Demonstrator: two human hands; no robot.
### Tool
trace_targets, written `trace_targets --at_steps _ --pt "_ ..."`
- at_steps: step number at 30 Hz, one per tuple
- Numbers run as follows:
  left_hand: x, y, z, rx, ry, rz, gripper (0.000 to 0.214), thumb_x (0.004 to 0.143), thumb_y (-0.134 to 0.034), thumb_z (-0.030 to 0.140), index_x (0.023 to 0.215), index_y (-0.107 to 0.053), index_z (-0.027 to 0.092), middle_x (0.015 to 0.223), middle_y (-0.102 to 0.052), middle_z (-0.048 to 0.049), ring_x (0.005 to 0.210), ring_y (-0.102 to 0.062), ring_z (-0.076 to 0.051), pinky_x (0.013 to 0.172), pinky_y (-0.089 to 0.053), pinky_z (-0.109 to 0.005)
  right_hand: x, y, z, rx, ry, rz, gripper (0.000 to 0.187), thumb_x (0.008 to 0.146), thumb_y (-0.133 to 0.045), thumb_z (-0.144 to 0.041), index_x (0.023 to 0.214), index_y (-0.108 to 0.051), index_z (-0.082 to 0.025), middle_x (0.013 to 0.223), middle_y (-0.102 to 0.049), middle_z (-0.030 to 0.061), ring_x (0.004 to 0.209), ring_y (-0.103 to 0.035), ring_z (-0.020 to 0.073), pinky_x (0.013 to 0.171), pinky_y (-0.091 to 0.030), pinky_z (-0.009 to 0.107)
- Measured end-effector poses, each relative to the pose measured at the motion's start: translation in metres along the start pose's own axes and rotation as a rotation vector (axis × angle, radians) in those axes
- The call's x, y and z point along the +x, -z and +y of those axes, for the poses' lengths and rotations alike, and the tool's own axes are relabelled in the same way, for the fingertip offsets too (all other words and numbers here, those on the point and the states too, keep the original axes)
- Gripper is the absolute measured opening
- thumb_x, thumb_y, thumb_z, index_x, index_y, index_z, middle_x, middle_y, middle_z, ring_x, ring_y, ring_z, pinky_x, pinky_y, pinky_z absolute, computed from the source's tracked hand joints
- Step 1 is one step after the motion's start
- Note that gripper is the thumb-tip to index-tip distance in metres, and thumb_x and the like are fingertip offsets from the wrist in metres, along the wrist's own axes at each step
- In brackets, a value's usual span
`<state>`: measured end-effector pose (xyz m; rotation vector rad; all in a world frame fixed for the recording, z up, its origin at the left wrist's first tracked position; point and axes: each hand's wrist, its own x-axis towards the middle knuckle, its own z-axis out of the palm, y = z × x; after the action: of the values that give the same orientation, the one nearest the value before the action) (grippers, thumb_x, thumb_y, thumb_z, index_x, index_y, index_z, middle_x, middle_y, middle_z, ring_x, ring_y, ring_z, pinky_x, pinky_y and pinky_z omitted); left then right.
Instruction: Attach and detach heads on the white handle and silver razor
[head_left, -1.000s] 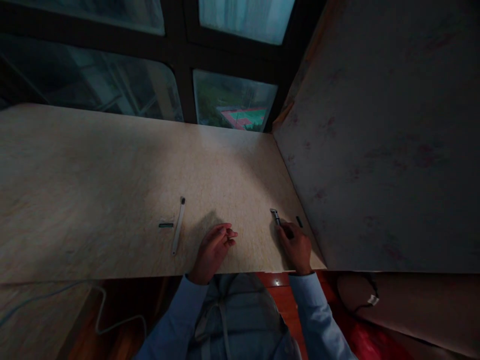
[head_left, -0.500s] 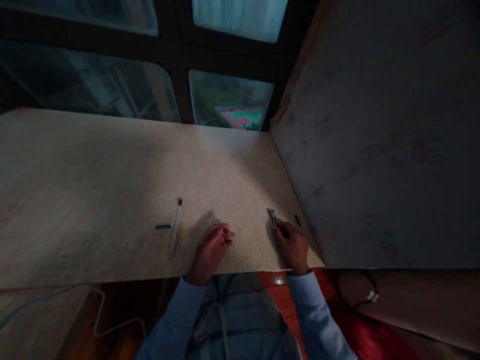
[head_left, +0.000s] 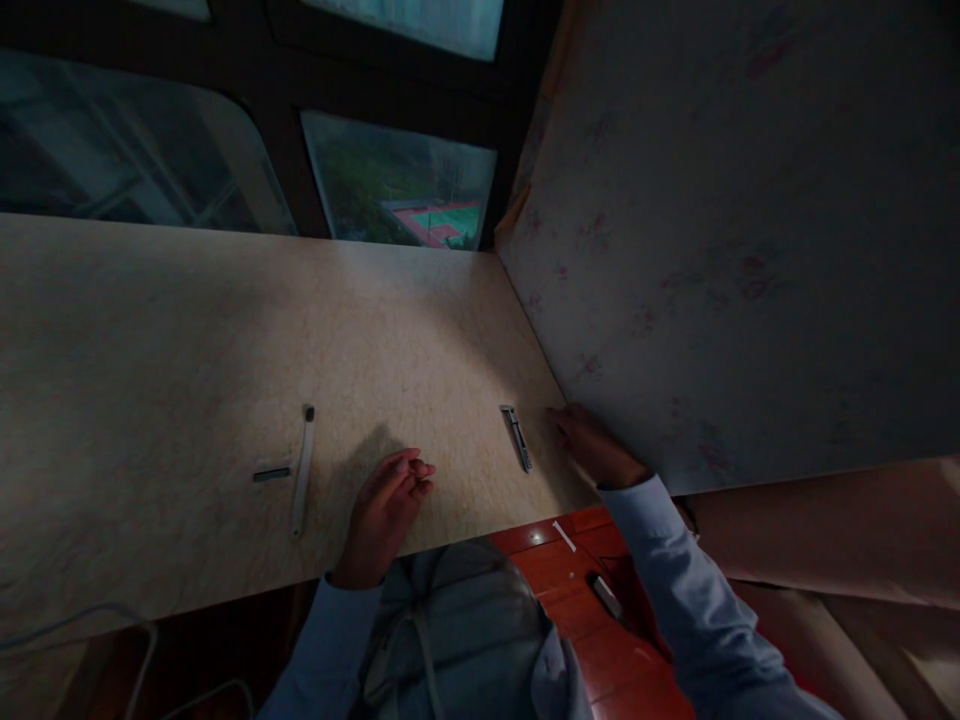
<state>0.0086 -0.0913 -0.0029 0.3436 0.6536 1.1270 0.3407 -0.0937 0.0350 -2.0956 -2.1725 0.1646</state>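
Note:
My left hand (head_left: 386,500) rests on the pale speckled tabletop (head_left: 187,330) near its front edge, fingers curled together with nothing visible in them. My right hand (head_left: 592,445) lies low on the table against the right wall, fingers stretched toward the corner; whatever is under it is hidden. A small grey metal tool (head_left: 516,437) lies free on the table just left of that hand. Farther left lie a long white stick (head_left: 302,470) and a short dark piece (head_left: 271,473) beside it.
A flowered wall panel (head_left: 712,250) closes off the table's right side. Dark windows (head_left: 397,190) run along the back. A pale cable (head_left: 90,625) hangs below the front left edge. On the red floor lie a white strip (head_left: 564,536) and a small dark object (head_left: 606,595).
My right hand let go of the metal tool and moved right to the wall, covering the small dark piece there. The view shifted right. My left hand kept its pose.

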Motion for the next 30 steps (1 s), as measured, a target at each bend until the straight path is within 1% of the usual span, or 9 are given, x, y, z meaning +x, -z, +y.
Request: trace_targets --at_steps 2,5,11,14,17,19,23,27,30 --pt "0.000 0.000 0.000 0.003 0.000 0.003 0.019 0.076 -0.075 0.022 0.093 -0.072 0.016 0.079 -0.069 -0.0055 0.083 -0.066 -0.017 0.071 -0.053 -0.026 0.006 0.002 -0.001 -0.020 -0.003 -0.080 0.048 0.074 -0.054 0.003 0.115 -0.067 -0.020 0.104 -0.067 0.0095 0.084 -0.062 0.0183 0.075 -0.045 0.024" --pt "-0.001 0.000 0.000 0.004 -0.002 0.008 0.018 0.076 -0.074 0.022 0.093 -0.072 0.016 0.079 -0.069 -0.0052 0.082 -0.066 -0.017 0.071 -0.053 -0.026 0.013 0.006 -0.003 -0.055 -0.022 -0.198 0.041 0.079 -0.052 0.003 0.112 -0.067 -0.016 0.104 -0.067 0.0126 0.084 -0.062 0.0186 0.072 -0.043 0.024" --pt "-0.001 0.001 0.000 0.001 0.003 0.004 0.019 0.075 -0.075 0.023 0.093 -0.073 0.016 0.079 -0.069 -0.0051 0.083 -0.066 -0.017 0.071 -0.054 -0.026 0.017 0.012 -0.006 -0.104 -0.050 -0.256 0.035 0.085 -0.048 0.002 0.113 -0.065 -0.013 0.110 -0.066 0.0148 0.093 -0.063 0.0197 0.076 -0.043 0.025" --pt "0.000 0.002 -0.001 -0.005 0.004 -0.010 0.019 0.075 -0.075 0.023 0.093 -0.073 0.016 0.079 -0.069 -0.0050 0.083 -0.066 -0.016 0.071 -0.053 -0.026 0.017 0.013 -0.007 -0.125 -0.051 -0.260 0.030 0.085 -0.051 0.001 0.108 -0.066 -0.012 0.107 -0.066 0.0151 0.092 -0.064 0.0199 0.075 -0.043 0.025" --pt "0.001 0.003 -0.001 -0.009 0.003 -0.016 0.020 0.074 -0.076 0.022 0.093 -0.073 0.016 0.078 -0.069 -0.0050 0.082 -0.066 -0.017 0.070 -0.053 -0.026 0.016 0.012 -0.009 -0.114 -0.052 -0.232 0.017 0.085 -0.058 -0.005 0.097 -0.067 -0.012 0.101 -0.067 0.0152 0.088 -0.064 0.0206 0.072 -0.044 0.026" --pt "0.001 0.004 -0.002 -0.011 0.002 -0.007 0.019 0.075 -0.075 0.023 0.093 -0.072 0.016 0.079 -0.068 -0.0047 0.082 -0.066 -0.016 0.071 -0.053 -0.026 0.014 0.013 -0.010 -0.077 -0.050 -0.168 0.010 0.084 -0.063 -0.011 0.094 -0.067 -0.012 0.099 -0.067 0.0158 0.086 -0.064 0.0219 0.071 -0.044 0.027" --pt "0.000 0.003 -0.002 0.000 -0.005 -0.017 0.019 0.077 -0.074 0.024 0.094 -0.072 0.016 0.080 -0.068 -0.0046 0.083 -0.066 -0.016 0.071 -0.052 -0.026 0.005 0.020 -0.019 0.028 -0.040 -0.018 0.021 0.083 -0.066 -0.023 0.100 -0.067 -0.012 0.099 -0.067 0.0137 0.079 -0.064 0.0207 0.070 -0.046 0.029" --pt "-0.003 -0.002 -0.002 0.098 -0.046 -0.004 0.022 0.076 -0.075 0.027 0.095 -0.071 0.016 0.082 -0.069 -0.0054 0.083 -0.066 -0.017 0.072 -0.051 -0.027 -0.006 0.027 -0.050 0.336 -0.005 0.081 0.030 0.084 -0.063 -0.037 0.104 -0.067 -0.015 0.090 -0.069 0.0079 0.065 -0.061 0.0156 0.064 -0.047 0.028" --pt "-0.009 -0.006 -0.005 0.293 -0.134 0.012 0.030 0.075 -0.077 0.028 0.102 -0.070 0.017 0.088 -0.070 -0.0068 0.086 -0.065 -0.018 0.074 -0.050 -0.027 -0.012 0.020 -0.087 0.630 -0.030 0.068 0.037 0.084 -0.063 -0.045 0.105 -0.067 -0.016 0.081 -0.069 0.0053 0.062 -0.060 0.0150 0.059 -0.046 0.026"
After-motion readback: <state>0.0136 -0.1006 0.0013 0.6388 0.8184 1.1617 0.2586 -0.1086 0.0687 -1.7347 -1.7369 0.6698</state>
